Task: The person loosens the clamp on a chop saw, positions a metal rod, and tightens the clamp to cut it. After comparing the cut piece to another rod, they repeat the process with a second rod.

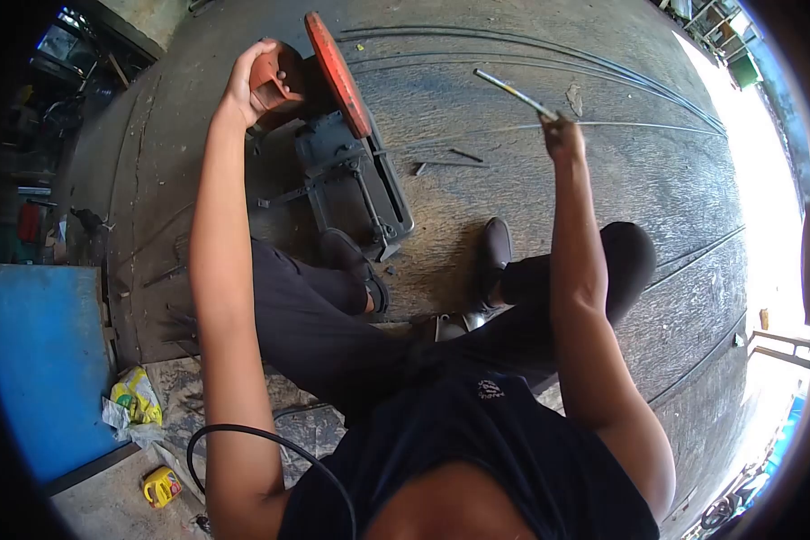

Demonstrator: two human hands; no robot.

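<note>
A chop saw with an orange-red blade guard [337, 76] and a dark grey metal base [360, 184] stands on the floor in front of me. My left hand [243, 83] is closed around the orange handle housing [277, 83] at the saw's upper left. Out to the right, my right hand [562, 137] grips one end of a short silvery stick [508, 88], which points up and left. A long thin metal rod [634, 124] runs across the floor by that hand, towards the saw. Short cut rod pieces [459, 164] lie right of the base.
Several long rods [549, 52] stretch over the worn floor at the back. My shoes [495, 247] flank the saw's near end. At left are a blue panel [40, 360], a yellow bag [137, 396] and a yellow container [160, 486]. A black cable [243, 430] loops by my left arm.
</note>
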